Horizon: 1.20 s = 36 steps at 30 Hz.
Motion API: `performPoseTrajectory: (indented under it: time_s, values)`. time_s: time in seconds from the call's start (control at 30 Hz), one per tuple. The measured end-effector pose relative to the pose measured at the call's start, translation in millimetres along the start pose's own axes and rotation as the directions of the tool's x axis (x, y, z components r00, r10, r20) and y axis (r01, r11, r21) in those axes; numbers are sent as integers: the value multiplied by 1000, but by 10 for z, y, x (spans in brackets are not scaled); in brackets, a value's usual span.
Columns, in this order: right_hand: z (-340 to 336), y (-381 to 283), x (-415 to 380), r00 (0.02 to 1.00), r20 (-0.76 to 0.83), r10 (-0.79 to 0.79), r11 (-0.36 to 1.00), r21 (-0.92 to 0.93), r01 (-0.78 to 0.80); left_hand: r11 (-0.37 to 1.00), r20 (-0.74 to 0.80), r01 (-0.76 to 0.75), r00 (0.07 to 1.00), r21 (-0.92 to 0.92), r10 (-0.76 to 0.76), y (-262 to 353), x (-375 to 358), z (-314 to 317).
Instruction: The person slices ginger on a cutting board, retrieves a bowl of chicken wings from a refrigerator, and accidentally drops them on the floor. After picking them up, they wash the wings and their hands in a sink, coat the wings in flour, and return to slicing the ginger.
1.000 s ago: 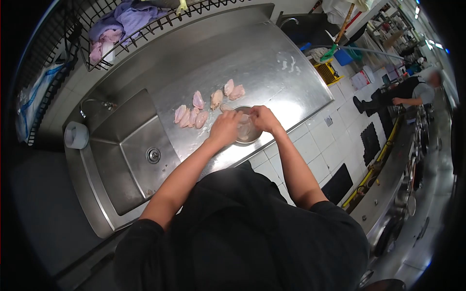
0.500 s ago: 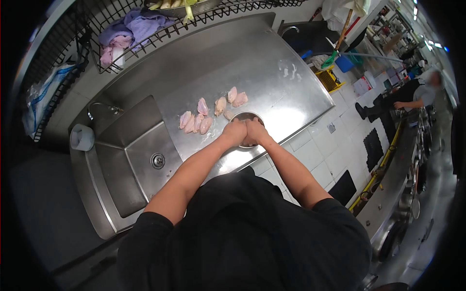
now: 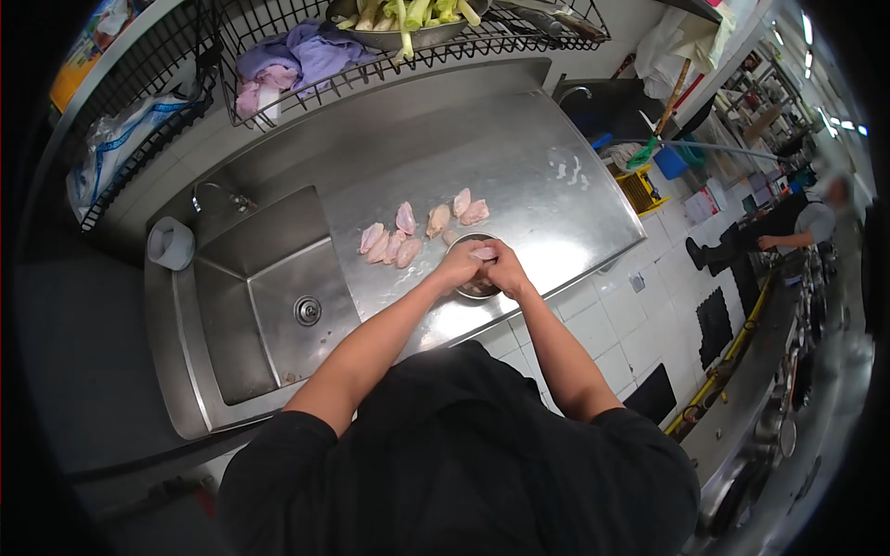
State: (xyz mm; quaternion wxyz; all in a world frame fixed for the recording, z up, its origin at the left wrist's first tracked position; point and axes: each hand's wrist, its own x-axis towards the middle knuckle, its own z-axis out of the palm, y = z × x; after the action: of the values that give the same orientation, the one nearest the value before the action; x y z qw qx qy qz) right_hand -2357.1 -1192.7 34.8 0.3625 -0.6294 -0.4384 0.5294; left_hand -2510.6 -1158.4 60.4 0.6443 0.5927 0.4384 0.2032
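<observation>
Over a round metal bowl (image 3: 477,289) near the counter's front edge, my left hand (image 3: 458,265) and my right hand (image 3: 505,271) come together. A pale pink raw chicken piece (image 3: 483,252) shows between them, with the fingers of both hands closed around it. More meat appears to lie inside the bowl, partly hidden by my hands. To the left of the bowl, several raw chicken wing pieces (image 3: 406,252) are spread on the steel counter (image 3: 445,139). A smaller group of chicken pieces (image 3: 438,221) lies just beyond the bowl.
A steel sink (image 3: 260,320) with a tap (image 3: 243,202) adjoins the counter on the left, with a white container (image 3: 171,245) at its corner. Above hangs a wire rack (image 3: 519,44) holding purple cloths (image 3: 311,54) and a pan of green stalks (image 3: 408,32). A person (image 3: 797,222) is at far right.
My hands have risen slightly in the bowl, and a chicken piece now shows between them. The whole view has shifted a little, showing more of the rack. The counter pieces stay put.
</observation>
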Motion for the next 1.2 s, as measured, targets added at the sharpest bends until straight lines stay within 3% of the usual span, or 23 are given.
performPoseTrajectory:
  time_s: [0.07,0.13,0.2,0.27,0.3,0.37,0.43,0.5,0.53,0.57,0.6,0.63,0.67,0.73,0.83,1.03,1.17,1.2]
  values:
    - [-23,-117,-47,995,-22,-94,991,-99,91,997,-26,-40,999,-61,38,-160,104,-18]
    - [-55,-172,-84,983,-37,-180,965,-199,169,964,-122,-154,976,216,183,-334,160,-26]
    - [-93,-248,-26,996,8,-89,856,-511,80,941,-101,-209,965,267,243,-248,46,-73]
    - [-140,-200,210,984,-7,-176,834,-533,145,910,-86,-263,949,321,304,-198,-17,-183]
    - [-132,-274,288,966,-26,-258,809,-553,201,922,-126,-227,953,314,277,-217,-27,-253]
    - [-127,-474,420,972,-41,-232,828,-533,175,933,-172,-188,953,306,248,-325,7,-404]
    - [-75,-694,556,950,-86,-300,642,-755,134,986,-334,-77,935,147,122,-558,171,-601]
    - [-15,-841,803,976,-17,-219,613,-780,124,974,-391,-90,905,206,166,-526,158,-767]
    - [16,-876,893,991,51,-125,579,-807,115,919,-446,12,877,394,179,-474,125,-827]
    - [52,-912,941,991,51,-125,581,-806,115,822,-495,127,845,555,203,-443,99,-887]
    - [94,-945,986,993,107,-57,510,-851,121,767,-470,227,876,600,108,-399,92,-968]
    - [137,-968,1023,987,158,15,436,-890,136,765,-472,231,875,601,107,-365,89,-1000]
    - [179,-977,1068,987,163,12,437,-888,141,734,-477,283,877,617,64,-338,102,-1047]
    - [268,-948,1121,971,228,73,308,-931,195,700,-489,339,872,628,16,-299,135,-1123]
    - [307,-761,1199,950,310,-28,273,-912,305,660,-397,303,918,687,-8,-347,271,-1218]
    - [342,-753,1334,933,357,37,358,-877,321,614,-342,307,938,728,-63,-27,438,-1055]
    - [314,-316,1615,898,437,-43,341,-839,424,630,-208,160,978,760,3,-306,795,-958]
    - [297,-346,1606,904,419,-83,422,-807,413,627,-201,120,978,769,60,-352,855,-923]
